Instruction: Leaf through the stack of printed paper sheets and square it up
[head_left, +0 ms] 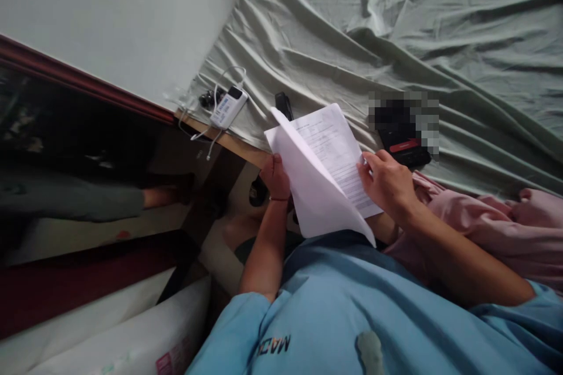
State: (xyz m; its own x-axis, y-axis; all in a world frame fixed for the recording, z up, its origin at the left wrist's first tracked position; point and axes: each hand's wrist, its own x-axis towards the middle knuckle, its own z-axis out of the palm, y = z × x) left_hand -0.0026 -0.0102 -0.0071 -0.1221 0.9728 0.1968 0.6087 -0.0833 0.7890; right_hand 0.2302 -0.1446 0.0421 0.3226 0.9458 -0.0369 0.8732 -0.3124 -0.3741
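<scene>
- Your left hand [275, 176] is closed on the left edge of the sheets of paper [328, 167], thumb on top; your right hand [387, 183] rests half-curled on the printed page at its right edge, fingertips pressing it down.
- The sheets sit over your lap, just off the bed's wooden edge [229, 142], which is the landmark for everything below.
- The top sheet is folded over and stands up from the printed one. If your left-hand pinch slackens, that loose sheet can, I judge, slide off toward the gap below the wooden edge, where the floor lies dark and cluttered.
- Pull with both hands at once and the paper may crease or tear along the fold.
- A white power bank [229, 108] with its white cable [206, 129] lies right on the wooden edge, left of the sheets. A sweep of your left elbow or the paper corner could catch the dangling cable and drag the bank over.
- A small black object [284, 104] lies just beyond the wooden edge on the green bedsheet [440, 41], partly hidden behind the paper; what it is I cannot tell.
- A black item with a red strip [407, 149] lies farther onto the bed, beside your right hand; a careless move could knock it.
- The pink cloth [484, 217] under your right forearm could snag the lower page corner.
</scene>
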